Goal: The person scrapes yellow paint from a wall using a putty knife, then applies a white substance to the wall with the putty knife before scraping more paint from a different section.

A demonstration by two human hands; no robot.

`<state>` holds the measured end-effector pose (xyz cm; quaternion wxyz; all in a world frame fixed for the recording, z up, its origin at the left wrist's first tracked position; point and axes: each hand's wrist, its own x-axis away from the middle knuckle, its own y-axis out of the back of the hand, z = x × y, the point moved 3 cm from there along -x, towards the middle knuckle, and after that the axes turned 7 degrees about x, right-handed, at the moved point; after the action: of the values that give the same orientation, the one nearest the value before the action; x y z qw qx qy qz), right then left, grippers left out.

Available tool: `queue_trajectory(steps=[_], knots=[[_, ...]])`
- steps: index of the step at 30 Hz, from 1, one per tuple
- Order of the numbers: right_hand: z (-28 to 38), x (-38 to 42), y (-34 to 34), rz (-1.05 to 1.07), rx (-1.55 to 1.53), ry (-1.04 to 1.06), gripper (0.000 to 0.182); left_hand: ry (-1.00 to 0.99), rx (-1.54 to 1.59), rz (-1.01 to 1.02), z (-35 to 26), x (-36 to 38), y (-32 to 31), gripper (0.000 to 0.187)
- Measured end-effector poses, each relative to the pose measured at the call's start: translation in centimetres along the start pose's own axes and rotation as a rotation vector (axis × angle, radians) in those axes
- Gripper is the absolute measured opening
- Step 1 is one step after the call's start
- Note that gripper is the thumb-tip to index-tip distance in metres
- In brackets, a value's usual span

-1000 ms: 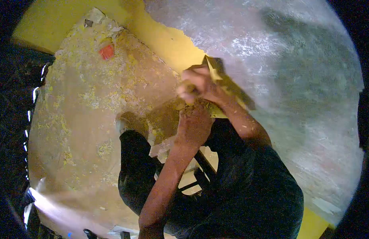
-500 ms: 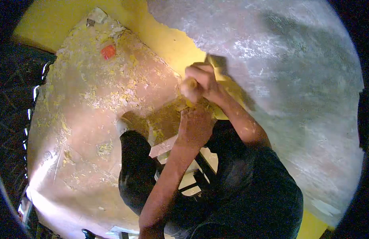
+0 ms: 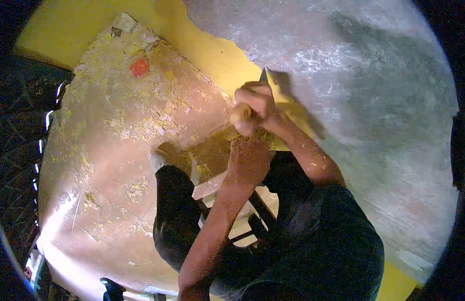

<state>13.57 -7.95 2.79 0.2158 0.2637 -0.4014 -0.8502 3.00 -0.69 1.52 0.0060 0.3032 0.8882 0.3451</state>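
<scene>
My right hand is wrapped round the pale yellowish handle of a scraper. Its thin dark blade sticks out above the fist, close to the yellow part of the wall, and throws a shadow there. Just below the right hand is my left hand, back upward and fingers curled under. Whatever it may hold is hidden. Crumbly brownish-yellow debris shows between the two hands.
Yellow and whitish flakes litter the floor, with a red piece among them. A grey scraped wall surface fills the right. My dark-clothed leg is bent, and a dark-framed stool shows beneath me.
The scraper blade has turned from showing its flat face to a thinner, more upright edge. My right hand shifted slightly; the left stays nearly in place. The view moved a little.
</scene>
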Motion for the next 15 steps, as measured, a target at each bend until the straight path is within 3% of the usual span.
queue_trajectory(steps=[3,4,6,8,10,13,15], knots=[[0.7,-0.6,0.6,0.113,0.266,0.050,0.028,-0.010,-0.057,-0.106,0.1,0.3,-1.1,0.029],[0.5,-0.2,0.1,-0.047,0.275,0.144,0.024,-0.017,-0.068,-0.112,0.4,0.3,-1.4,0.029],[0.8,0.2,1.5,-0.065,0.164,0.184,0.022,-0.056,0.047,-0.255,0.4,0.4,-0.9,0.029],[1.5,-0.1,3.5,-0.062,0.079,0.133,0.017,-0.037,0.045,-0.154,0.9,0.3,-0.8,0.028],[1.5,0.2,2.7,-0.079,0.141,0.167,0.023,-0.029,0.046,-0.040,1.4,0.6,-1.9,0.028],[1.6,-0.2,1.0,-0.132,0.251,0.238,0.038,-0.110,0.006,-0.213,3.2,1.3,-2.9,0.027],[2.3,0.2,1.2,-0.389,0.003,0.362,0.034,-0.059,0.105,-0.135,3.2,1.8,-2.0,0.026]])
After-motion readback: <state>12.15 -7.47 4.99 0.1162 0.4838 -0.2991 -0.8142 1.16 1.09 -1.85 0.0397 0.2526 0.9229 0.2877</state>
